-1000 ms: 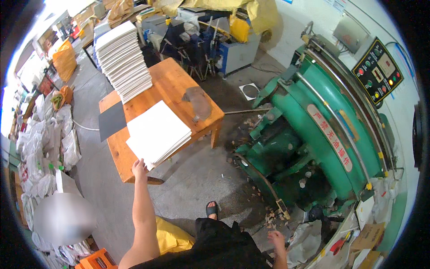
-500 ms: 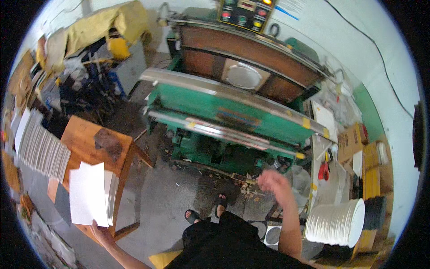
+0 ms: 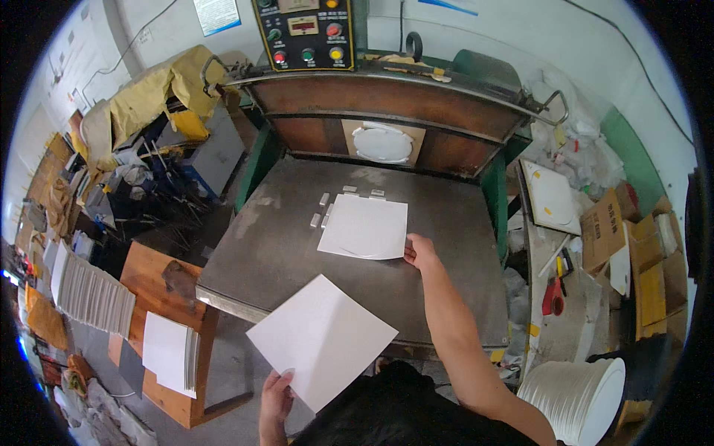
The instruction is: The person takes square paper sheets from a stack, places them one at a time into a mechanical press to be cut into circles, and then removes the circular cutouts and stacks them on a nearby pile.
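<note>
My left hand (image 3: 277, 395) pinches the near-left edge of a white square sheet (image 3: 320, 342), which is tilted cornerwise above the front edge of the press bed. My right hand (image 3: 422, 251) has its fingers closed on the right edge of another white sheet (image 3: 364, 227) lying on the grey press bed (image 3: 446, 297). A curved line runs along this sheet's near side. Several small light blocks (image 3: 325, 198) stand around its far and left edges. On the upright brown platen (image 3: 301, 137) behind is a board with a white round piece (image 3: 382, 142).
On the left, a wooden bench (image 3: 152, 264) bears a stack of white sheets (image 3: 169, 353) and a long leaning stack (image 3: 89, 293). To the right are red-handled scissors (image 3: 552, 297), a pile of white round pieces (image 3: 573, 398) and cardboard boxes (image 3: 601, 230). A control panel (image 3: 305, 33) rises behind.
The press has opened, and its grey bed top now shows. My left hand has brought a white sheet over from the bench stack. My right hand has reached forward to the sheet on the bed.
</note>
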Demonstrator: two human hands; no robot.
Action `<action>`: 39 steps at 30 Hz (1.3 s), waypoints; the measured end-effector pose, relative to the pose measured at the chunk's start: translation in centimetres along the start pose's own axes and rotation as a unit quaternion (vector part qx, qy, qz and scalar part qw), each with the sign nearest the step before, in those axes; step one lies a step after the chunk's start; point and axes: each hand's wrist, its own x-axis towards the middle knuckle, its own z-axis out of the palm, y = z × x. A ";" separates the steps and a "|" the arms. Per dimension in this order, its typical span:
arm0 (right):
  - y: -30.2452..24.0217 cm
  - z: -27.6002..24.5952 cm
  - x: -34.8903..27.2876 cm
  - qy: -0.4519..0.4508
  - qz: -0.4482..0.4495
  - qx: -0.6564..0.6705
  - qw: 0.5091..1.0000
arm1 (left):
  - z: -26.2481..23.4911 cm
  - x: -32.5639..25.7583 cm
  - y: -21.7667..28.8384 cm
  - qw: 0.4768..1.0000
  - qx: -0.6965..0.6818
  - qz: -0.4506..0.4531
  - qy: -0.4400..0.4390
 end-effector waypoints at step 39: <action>10.6 -21.5 -41.0 0.308 -0.306 0.117 0.893 | 33.4 33.6 -11.4 0.520 0.763 0.374 -0.084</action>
